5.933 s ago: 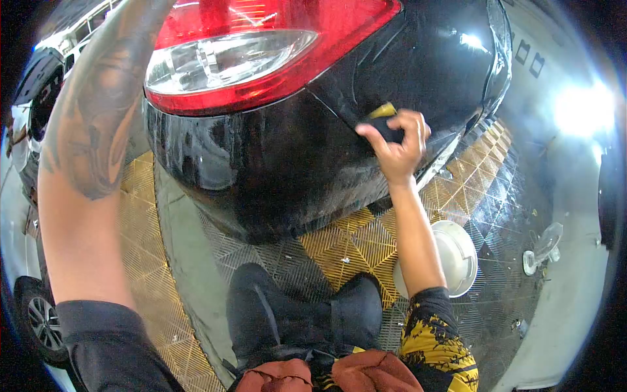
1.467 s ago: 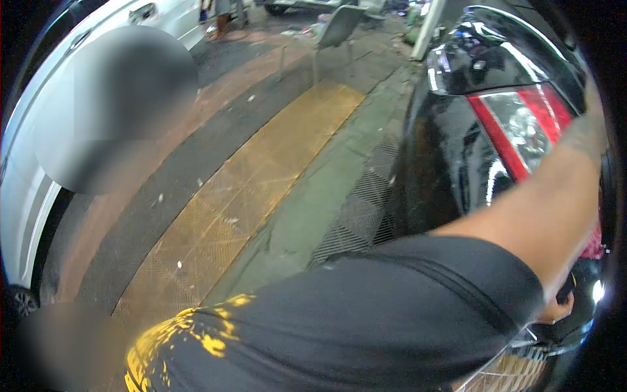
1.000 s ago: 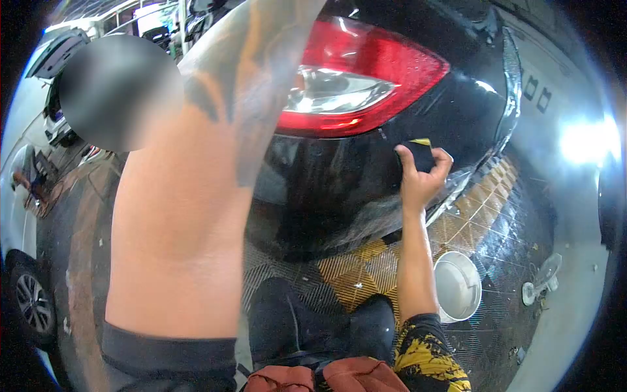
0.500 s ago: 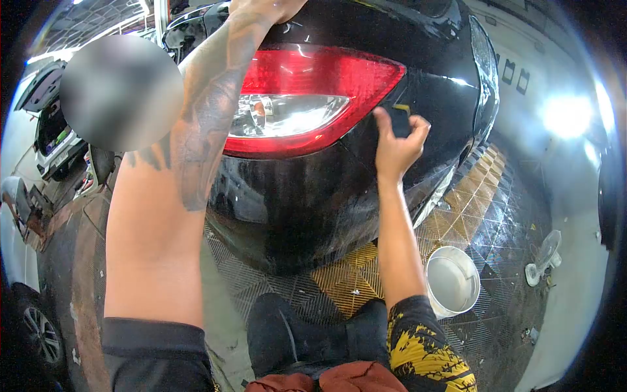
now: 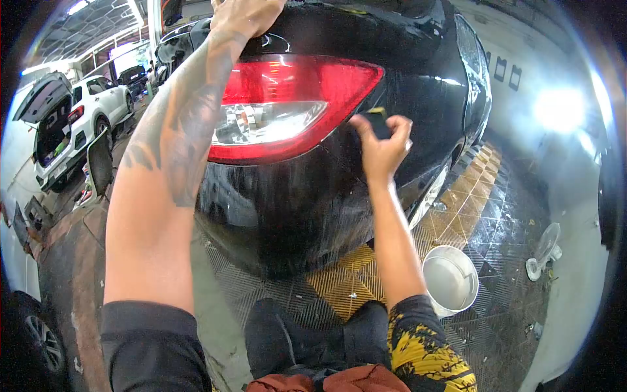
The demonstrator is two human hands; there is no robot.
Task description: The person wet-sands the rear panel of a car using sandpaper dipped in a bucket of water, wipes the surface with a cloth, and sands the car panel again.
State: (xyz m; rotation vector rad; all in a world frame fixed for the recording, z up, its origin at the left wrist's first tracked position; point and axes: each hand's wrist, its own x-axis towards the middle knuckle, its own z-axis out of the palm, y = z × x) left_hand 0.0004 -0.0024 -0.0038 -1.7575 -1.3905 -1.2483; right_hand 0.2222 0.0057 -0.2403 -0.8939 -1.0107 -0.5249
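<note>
Right grip (image 5: pixel 384 149) pinches dark block (image 5: pixel 377 125) | left grip (image 5: pixel 248 14) on black car (image 5: pixel 426 104)

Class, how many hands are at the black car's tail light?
2: the left hand above the tail light, the right hand below its pointed end, holding a dark pad.

Bucket (image 5: pixel 450 281) on floor (image 5: pixel 471 204) before car (image 5: pixel 281 215), fan (image 5: pixel 547 245) right of bucket

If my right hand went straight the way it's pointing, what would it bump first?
Probably the black car's back panel, beside the red tail light. The right hand holds a dark pad that may already touch it; depth is hard to judge.
</note>
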